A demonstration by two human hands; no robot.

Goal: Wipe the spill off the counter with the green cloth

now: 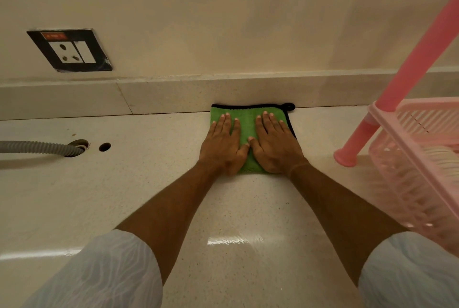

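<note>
The green cloth (248, 119), edged in black with a small hanging loop at its far right corner, lies flat on the pale speckled counter (149, 196), its far edge against the low backsplash. My left hand (222, 145) presses flat on the cloth's left half, fingers spread and pointing at the wall. My right hand (274, 145) rests flat on the right half in the same way. The thumbs nearly meet in the middle. A wet sheen (233, 240) shows on the counter between my forearms, near the front.
A pink plastic rack (407, 148) with slanted legs stands on the right, one foot (345, 157) close to the cloth. On the left, a grey corrugated hose (37, 147) enters a counter hole beside a smaller hole (104, 147). A wall socket (70, 50) sits above.
</note>
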